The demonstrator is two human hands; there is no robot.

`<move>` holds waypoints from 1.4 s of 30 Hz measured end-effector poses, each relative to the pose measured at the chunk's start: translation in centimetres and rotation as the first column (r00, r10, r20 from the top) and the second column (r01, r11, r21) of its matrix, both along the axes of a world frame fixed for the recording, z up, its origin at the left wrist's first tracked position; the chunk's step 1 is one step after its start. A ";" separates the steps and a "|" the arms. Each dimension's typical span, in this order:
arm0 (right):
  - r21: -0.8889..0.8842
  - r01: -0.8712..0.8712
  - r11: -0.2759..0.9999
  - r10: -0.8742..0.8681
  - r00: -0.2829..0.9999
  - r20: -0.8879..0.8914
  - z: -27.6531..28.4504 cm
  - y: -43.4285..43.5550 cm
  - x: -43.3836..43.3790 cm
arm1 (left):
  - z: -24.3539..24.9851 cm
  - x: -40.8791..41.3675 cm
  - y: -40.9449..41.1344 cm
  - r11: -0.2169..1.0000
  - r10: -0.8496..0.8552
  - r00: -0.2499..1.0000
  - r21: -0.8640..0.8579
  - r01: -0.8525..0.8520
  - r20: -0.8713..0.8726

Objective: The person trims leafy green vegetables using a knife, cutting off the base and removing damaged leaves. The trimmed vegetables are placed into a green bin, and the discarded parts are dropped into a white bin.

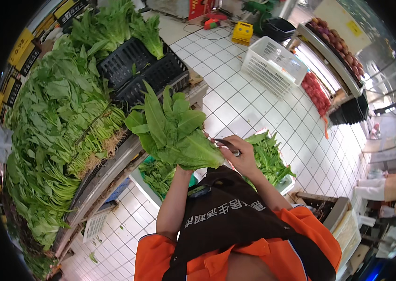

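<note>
A leafy green lettuce head [180, 130] is held up in front of my apron, its pale stem end towards the right. My left hand [185, 171] supports it from below and behind. Leaves hide most of that hand. In my right hand [243, 154] is a small knife [231, 146] with a dark handle and a short blade, held close by the lettuce's stem end. Whether the blade touches the stem cannot be made out. Below my right forearm a container of loose green leaves [266, 158] stands on the floor. Another bin [141, 182] with leaves is under my left forearm.
On the left, a sloped display shelf [104, 172] bears bunched leafy greens [54, 116] and black plastic crates [131, 66]. A white plastic basket [271, 66] and a yellow box [242, 33] stand on the tiled floor. A person [389, 189] bends over at the far right.
</note>
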State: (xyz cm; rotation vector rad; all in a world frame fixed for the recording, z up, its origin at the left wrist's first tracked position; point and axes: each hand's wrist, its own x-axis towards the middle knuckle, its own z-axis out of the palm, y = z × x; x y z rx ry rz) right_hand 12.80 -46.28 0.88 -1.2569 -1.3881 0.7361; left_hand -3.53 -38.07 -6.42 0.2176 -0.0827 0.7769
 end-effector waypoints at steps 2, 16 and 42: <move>-0.013 -0.043 0.999 0.043 0.999 0.034 0.1 2.2 -0.6 | -0.8 -0.4 1.0 0.998 0.066 0.985 0.024 -0.063 -0.157; -0.283 -0.295 0.912 0.148 0.883 -0.445 0.9 24.6 -0.6 | 6.9 -0.8 13.5 0.552 0.786 -0.299 0.832 -0.059 -0.542; -0.053 -0.538 0.841 0.512 0.824 -0.243 -4.0 30.2 -8.1 | -0.1 -4.7 30.1 0.317 0.785 -0.314 0.781 -0.538 -0.534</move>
